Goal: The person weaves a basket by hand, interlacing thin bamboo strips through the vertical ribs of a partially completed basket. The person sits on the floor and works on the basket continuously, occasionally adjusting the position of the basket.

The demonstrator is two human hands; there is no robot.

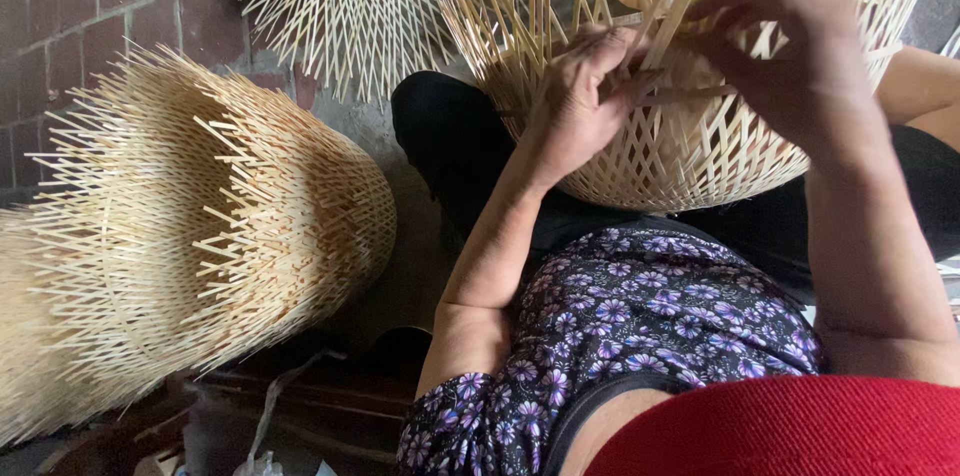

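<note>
A half-woven bamboo basket (690, 161) rests on my lap, its loose strips sticking up toward the top of the view. My left hand (580, 101) presses against the woven wall, its fingers pinching a few upright bamboo strips (520, 26). Just to its right, my right hand (790, 46) curls over the rim, its fingers closed on a strip that crosses the weave. The fingertips of both hands are partly hidden among the strips.
A stack of unfinished woven baskets (200, 226) with bristling strip ends lies at the left. Another open-weave piece (345, 6) leans on the red brick wall (90, 6). Dark floor and scraps (270, 416) lie below.
</note>
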